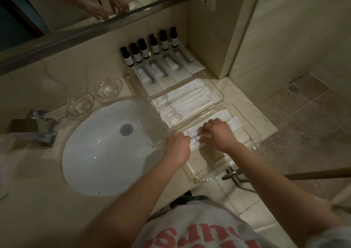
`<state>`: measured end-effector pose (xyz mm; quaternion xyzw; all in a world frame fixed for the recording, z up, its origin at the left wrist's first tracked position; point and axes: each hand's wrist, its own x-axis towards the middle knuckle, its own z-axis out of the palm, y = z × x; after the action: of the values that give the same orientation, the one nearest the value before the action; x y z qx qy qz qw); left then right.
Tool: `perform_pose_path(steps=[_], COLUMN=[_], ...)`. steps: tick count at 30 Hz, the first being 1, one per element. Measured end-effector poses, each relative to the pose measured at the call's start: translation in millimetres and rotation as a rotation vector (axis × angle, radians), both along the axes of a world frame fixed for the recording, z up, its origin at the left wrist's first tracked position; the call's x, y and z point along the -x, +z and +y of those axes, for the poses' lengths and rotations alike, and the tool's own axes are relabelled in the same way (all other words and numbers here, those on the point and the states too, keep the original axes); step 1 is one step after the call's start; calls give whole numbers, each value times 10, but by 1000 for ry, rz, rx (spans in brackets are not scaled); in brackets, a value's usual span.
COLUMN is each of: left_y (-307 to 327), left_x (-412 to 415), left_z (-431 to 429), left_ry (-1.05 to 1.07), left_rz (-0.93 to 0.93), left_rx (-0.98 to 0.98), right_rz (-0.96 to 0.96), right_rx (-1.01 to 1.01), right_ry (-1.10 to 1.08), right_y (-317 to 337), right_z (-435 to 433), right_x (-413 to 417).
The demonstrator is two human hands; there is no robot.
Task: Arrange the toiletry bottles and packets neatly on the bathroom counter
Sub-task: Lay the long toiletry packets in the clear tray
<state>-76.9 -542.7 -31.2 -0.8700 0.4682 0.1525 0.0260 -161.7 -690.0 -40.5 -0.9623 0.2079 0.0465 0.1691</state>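
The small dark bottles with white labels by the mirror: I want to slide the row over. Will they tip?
Probably easily: the small dark bottles stand tall and narrow, close together, so one could topple its neighbours. They look light, so a gentle push near their bases seems safest.

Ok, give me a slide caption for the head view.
Both hands, left hand and right hand, straighten white packets in a clear tray beside the sink.

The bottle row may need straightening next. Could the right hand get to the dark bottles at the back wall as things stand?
Probably yes. The right hand rests on white packets in the near tray; only low, flat packets lie between it and the dark bottles.
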Motion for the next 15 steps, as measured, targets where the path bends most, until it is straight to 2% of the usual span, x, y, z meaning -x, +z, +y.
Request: perform_pose_path(steps=[5,11,15], left_y=[25,-70,11], left_x=[13,-34,37], left_z=[25,79,69], left_ry=[9,-50,-30], left_rz=[-49,-118,-86], left_rx=[44,126,38], right_rz=[-153,-11,4], right_rx=[65,-34,-68], right_ry=[-141,-222,-224], right_y=[-82,-133,-162], right_z=[-7,-1,-9], right_x=[206,300,248])
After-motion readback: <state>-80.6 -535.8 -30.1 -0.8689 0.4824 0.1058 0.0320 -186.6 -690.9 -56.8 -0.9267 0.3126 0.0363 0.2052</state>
